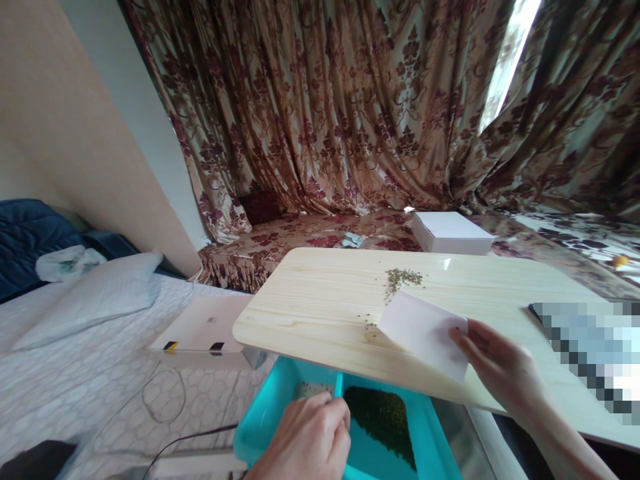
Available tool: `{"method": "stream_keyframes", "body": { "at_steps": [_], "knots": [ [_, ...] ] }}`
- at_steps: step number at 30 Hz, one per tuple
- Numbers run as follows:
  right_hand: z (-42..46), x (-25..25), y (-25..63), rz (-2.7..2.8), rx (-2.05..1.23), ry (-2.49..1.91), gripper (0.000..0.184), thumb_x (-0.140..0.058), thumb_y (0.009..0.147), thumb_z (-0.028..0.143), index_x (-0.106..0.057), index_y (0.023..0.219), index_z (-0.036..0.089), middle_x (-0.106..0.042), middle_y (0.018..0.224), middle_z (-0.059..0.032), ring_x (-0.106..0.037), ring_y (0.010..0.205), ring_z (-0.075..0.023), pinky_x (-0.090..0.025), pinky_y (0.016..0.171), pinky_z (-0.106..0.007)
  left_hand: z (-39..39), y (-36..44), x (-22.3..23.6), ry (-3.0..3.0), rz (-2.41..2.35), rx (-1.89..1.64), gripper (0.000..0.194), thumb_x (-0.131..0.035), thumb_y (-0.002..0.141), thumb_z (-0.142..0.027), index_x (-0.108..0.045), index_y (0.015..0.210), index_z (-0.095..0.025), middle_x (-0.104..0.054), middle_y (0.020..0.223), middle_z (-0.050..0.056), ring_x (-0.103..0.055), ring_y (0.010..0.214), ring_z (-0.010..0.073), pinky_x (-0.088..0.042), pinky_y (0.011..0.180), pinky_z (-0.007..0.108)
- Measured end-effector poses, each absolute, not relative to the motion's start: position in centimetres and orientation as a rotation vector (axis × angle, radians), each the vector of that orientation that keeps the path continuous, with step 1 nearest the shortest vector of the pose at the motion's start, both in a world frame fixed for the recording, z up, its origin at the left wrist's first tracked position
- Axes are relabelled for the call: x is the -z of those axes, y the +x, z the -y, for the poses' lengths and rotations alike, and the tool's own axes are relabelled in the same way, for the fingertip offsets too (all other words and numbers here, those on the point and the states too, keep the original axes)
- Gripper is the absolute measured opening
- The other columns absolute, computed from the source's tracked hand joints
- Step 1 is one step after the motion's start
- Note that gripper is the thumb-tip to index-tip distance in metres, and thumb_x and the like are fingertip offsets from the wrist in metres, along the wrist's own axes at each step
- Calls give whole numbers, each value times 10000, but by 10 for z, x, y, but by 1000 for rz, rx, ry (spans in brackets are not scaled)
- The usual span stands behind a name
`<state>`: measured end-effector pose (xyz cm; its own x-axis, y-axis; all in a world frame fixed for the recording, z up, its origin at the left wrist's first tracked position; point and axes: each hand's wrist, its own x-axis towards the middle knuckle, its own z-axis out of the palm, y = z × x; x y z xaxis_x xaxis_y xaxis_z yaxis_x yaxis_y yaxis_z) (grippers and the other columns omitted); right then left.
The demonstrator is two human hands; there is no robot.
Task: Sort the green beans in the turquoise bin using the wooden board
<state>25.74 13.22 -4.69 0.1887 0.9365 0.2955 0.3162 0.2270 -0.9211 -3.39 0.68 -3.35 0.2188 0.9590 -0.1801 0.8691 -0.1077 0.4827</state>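
Observation:
My right hand (500, 363) pinches the right end of a white sheet of stiff paper (423, 330). The sheet is tilted, and its far left edge is close to a scattered patch of small greenish-brown seeds or dried bits (403, 277) on the pale wooden tabletop (305, 293). Below the table's near edge is a turquoise divided bin (280, 380). My left hand (315, 433) is closed over its middle divider, with the fingertips partly hidden. In the right compartment lies a dark green heap of fine dried bits (380, 420); the left one shows a pale layer with specks.
On the table's right lies a blurred-out flat object (590, 353). A white box (450, 233) is behind the table, near patterned curtains (325, 120). To the left, a bed holds a white case (210, 327), a pillow (95, 300) and a loose cable (165, 400).

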Motion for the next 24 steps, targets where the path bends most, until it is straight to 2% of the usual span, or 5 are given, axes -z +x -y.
{"method": "stream_keyframes", "body": {
  "at_steps": [5, 10, 19, 24],
  "knots": [
    [-139, 46, 261, 1301, -658, -1333, 301, -769, 610, 525, -728, 751, 262, -798, 689, -57, -783, 702, -282, -628, 580, -321, -12, -37, 39, 2055, -1650, -206, 279, -443, 949, -114, -691, 962, -241, -715, 996, 22, -674, 978, 208, -451, 880, 258],
    [-153, 38, 239, 1397, -710, -1244, 246, -747, 669, 510, -684, 665, 272, -770, 654, -47, -746, 645, -249, -593, 523, -297, -15, -42, 44, 2077, -1658, -201, 271, -450, 944, -127, -699, 972, -232, -715, 994, 32, -680, 970, 221, -456, 864, 273],
    [-150, 38, 219, 1453, -785, -1226, 372, -767, 689, 590, -652, 607, 245, -723, 591, -34, -666, 537, -195, -522, 438, -252, -9, -44, 34, 2040, -1763, -176, 288, -424, 970, -96, -683, 966, -221, -710, 998, 37, -670, 972, 228, -442, 864, 294],
    [-121, 40, 213, 1499, -922, -1174, 400, -800, 659, 621, -662, 608, 248, -733, 616, -39, -695, 585, -219, -580, 497, -270, -6, -50, 32, 2019, -1796, -213, 285, -420, 975, -86, -671, 954, -220, -707, 996, 35, -663, 971, 220, -435, 876, 290]
  ]
}}
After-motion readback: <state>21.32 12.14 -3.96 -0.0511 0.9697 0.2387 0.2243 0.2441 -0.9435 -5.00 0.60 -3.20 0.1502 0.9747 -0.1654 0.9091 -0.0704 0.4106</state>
